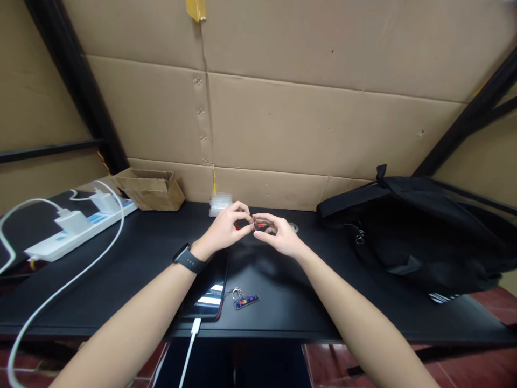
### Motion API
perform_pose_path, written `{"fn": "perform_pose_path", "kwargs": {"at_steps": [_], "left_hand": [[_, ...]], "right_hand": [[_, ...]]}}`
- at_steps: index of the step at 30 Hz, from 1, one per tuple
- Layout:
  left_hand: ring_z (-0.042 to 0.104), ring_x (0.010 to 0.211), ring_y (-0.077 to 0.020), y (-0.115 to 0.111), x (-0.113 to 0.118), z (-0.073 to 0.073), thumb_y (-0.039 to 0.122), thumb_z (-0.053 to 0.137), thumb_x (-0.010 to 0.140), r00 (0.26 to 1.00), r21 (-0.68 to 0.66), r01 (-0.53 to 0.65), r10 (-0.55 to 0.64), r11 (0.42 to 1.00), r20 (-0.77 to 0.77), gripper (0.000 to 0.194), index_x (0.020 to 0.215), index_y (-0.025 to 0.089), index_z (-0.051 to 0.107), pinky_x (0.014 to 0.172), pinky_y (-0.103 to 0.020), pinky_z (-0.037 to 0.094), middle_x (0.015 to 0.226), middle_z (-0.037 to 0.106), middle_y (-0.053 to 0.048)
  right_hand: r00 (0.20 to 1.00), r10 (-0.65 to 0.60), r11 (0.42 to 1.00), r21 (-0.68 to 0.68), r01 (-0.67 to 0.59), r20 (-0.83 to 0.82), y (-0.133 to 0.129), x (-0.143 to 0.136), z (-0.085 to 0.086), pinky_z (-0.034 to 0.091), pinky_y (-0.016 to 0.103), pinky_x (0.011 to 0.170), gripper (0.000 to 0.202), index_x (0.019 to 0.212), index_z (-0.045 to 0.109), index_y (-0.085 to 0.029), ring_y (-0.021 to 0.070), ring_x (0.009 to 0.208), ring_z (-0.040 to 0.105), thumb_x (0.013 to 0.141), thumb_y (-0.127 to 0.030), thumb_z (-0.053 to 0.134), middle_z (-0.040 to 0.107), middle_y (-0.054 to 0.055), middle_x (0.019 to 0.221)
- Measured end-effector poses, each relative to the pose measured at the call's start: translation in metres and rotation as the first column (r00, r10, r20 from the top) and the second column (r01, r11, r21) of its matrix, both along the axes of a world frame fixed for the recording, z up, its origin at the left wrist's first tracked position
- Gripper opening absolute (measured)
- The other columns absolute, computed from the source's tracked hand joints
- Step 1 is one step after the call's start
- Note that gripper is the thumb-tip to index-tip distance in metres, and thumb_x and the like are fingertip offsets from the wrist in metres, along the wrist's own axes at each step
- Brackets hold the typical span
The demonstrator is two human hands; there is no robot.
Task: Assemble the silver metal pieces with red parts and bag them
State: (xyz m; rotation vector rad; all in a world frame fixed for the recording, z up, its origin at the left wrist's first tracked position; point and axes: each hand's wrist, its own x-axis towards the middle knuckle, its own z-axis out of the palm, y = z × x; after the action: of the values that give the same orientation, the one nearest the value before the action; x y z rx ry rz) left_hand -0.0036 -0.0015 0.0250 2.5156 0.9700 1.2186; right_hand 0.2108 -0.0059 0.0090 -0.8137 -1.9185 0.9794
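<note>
My left hand (229, 226), with a black watch (189, 258) on its wrist, and my right hand (279, 233) meet fingertip to fingertip above the black table (283, 312). Between them they pinch a small, thin, dark round object (254, 222), too small to identify. Something red shows just behind the fingers, mostly hidden. Below my left forearm lies a phone (210, 299) with a white cable (194, 330) plugged into its near end. Beside it rests a colourful keychain (246, 302) with a metal ring.
A white power strip (86, 230) with chargers and looping cables sits at the left. Behind are an open cardboard box (155, 191) and a stack of clear plastic (220, 202). A tape roll (294, 227) lies behind my right hand. A black bag (420, 231) covers the right side.
</note>
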Motion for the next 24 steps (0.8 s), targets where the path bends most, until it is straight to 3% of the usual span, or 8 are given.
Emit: {"fn": "perform_pose_path", "kwargs": {"at_steps": [4, 6, 9, 12, 15, 20, 24], "left_hand": [[0.06, 0.1, -0.0208, 0.012, -0.018, -0.001, 0.038, 0.062, 0.093, 0.988, 0.025, -0.088, 0.091, 0.996, -0.125, 0.02, 0.092, 0.022, 0.075, 0.097, -0.035, 0.048, 0.106, 0.059, -0.006], [0.06, 0.101, -0.0213, 0.021, -0.03, -0.006, 0.039, 0.064, 0.092, 0.967, 0.017, -0.136, 0.136, 0.991, -0.213, 0.02, 0.091, 0.023, 0.076, 0.099, -0.036, 0.047, 0.108, 0.059, -0.006], [0.06, 0.099, -0.0206, 0.034, -0.044, -0.017, 0.039, 0.069, 0.089, 0.931, -0.014, -0.179, 0.165, 0.984, -0.325, 0.018, 0.089, 0.025, 0.079, 0.097, -0.033, 0.047, 0.11, 0.058, -0.005], [0.061, 0.097, -0.0203, 0.04, -0.051, -0.025, 0.038, 0.072, 0.087, 0.91, -0.043, -0.201, 0.17, 0.979, -0.378, 0.015, 0.09, 0.026, 0.081, 0.093, -0.032, 0.047, 0.109, 0.059, -0.005], [0.061, 0.098, -0.0213, 0.04, -0.052, -0.025, 0.039, 0.072, 0.085, 0.901, -0.06, -0.225, 0.185, 0.972, -0.393, 0.017, 0.091, 0.026, 0.081, 0.093, -0.032, 0.047, 0.109, 0.06, -0.006], [0.062, 0.102, -0.0226, 0.034, -0.05, -0.017, 0.043, 0.061, 0.091, 0.906, -0.103, -0.251, 0.196, 0.963, -0.375, 0.026, 0.1, 0.025, 0.078, 0.098, -0.034, 0.047, 0.11, 0.064, -0.007], [0.064, 0.103, -0.0232, 0.035, -0.05, -0.013, 0.036, 0.048, 0.096, 0.877, -0.09, -0.288, 0.225, 0.953, -0.424, 0.031, 0.103, 0.022, 0.075, 0.099, -0.034, 0.047, 0.109, 0.069, -0.009]], "right_hand": [[0.993, -0.108, 0.994, 0.041, 0.106, 0.056, 0.01, 0.011, 0.002, 0.058, 0.031, 0.08, 0.044, 0.125, 0.064, -0.021, 0.0212, 0.106, 0.069, 0.084, -0.035, 0.072, 0.072, 0.01, 0.123], [0.967, -0.214, 0.972, 0.127, 0.197, 0.135, 0.017, 0.025, 0.005, 0.057, 0.03, 0.077, 0.042, 0.124, 0.065, -0.021, 0.0208, 0.101, 0.07, 0.085, -0.034, 0.07, 0.073, 0.009, 0.119], [0.85, -0.411, 0.896, 0.315, 0.312, 0.329, 0.029, 0.052, 0.008, 0.055, 0.034, 0.086, 0.04, 0.118, 0.069, -0.021, 0.0221, 0.098, 0.07, 0.079, -0.03, 0.073, 0.075, 0.008, 0.11], [0.713, -0.529, 0.845, 0.364, 0.392, 0.461, 0.039, 0.078, 0.008, 0.054, 0.034, 0.091, 0.041, 0.112, 0.072, -0.02, 0.0246, 0.099, 0.071, 0.073, -0.028, 0.077, 0.076, 0.01, 0.11], [0.646, -0.538, 0.843, 0.348, 0.411, 0.541, 0.047, 0.094, 0.006, 0.054, 0.031, 0.086, 0.036, 0.104, 0.075, -0.02, 0.0236, 0.094, 0.071, 0.07, -0.028, 0.078, 0.077, 0.009, 0.105], [0.646, -0.433, 0.9, 0.258, 0.352, 0.628, 0.053, 0.101, -0.002, 0.052, 0.026, 0.075, 0.024, 0.094, 0.078, -0.018, 0.0203, 0.083, 0.071, 0.071, -0.024, 0.073, 0.078, 0.006, 0.091], [0.644, -0.405, 0.911, 0.231, 0.341, 0.648, 0.058, 0.103, -0.008, 0.052, 0.027, 0.075, 0.029, 0.098, 0.079, -0.018, 0.021, 0.084, 0.072, 0.07, -0.025, 0.075, 0.079, 0.006, 0.095]]}}
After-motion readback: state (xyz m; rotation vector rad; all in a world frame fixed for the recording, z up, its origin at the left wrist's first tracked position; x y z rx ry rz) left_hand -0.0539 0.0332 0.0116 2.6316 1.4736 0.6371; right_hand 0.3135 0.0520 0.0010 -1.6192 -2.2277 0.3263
